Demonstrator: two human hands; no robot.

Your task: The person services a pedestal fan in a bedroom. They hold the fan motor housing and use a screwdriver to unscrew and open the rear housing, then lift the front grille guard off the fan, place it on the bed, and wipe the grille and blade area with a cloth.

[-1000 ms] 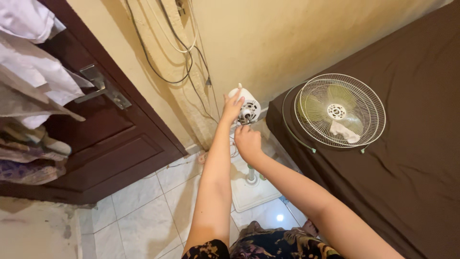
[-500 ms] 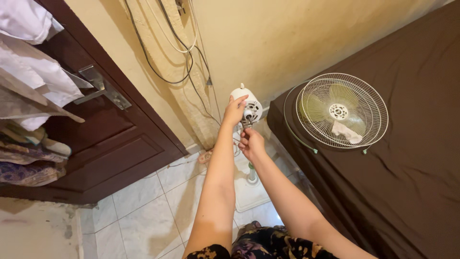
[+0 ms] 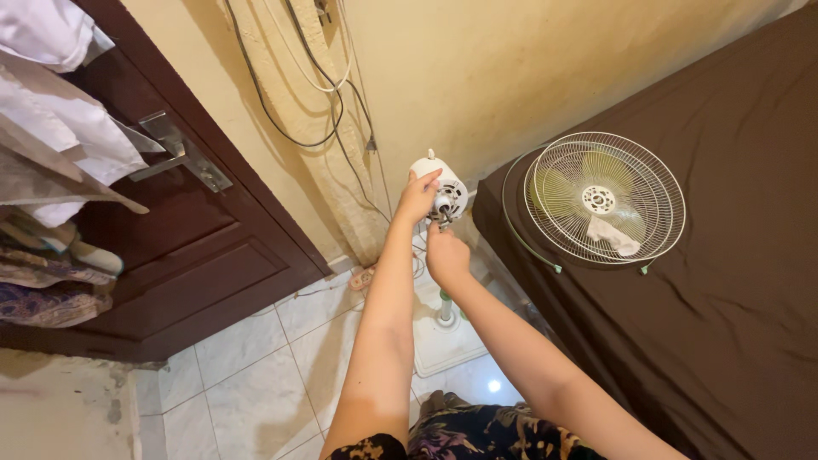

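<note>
Head view, single entry; I list what I see from above.

Left hand (image 3: 417, 196): fingers clamped on the back of the fan motor (image 3: 445, 192), a white rounded housing with a knob on top.

Right hand (image 3: 446, 255): just under the motor's front, fingers drawn together near the shaft; I cannot tell whether they pinch anything.

Fan motor: on its stand (image 3: 445, 308) over the white base (image 3: 447, 341), on the tiled floor (image 3: 247, 383), near the wall (image 3: 528, 77) and beside the bed's near corner.

Fan guard (image 3: 605, 200): round wire cage with pale green blades inside, lying flat on the bed (image 3: 733, 315), close to its wall-side edge, well apart from both hands. White rag on it.

Door (image 3: 187, 247): dark wood, metal handle (image 3: 183, 158), left of the hands.

Cables (image 3: 294, 119): hanging down the wall above the motor.

Clothes (image 3: 60, 145): hung at the far left.
</note>
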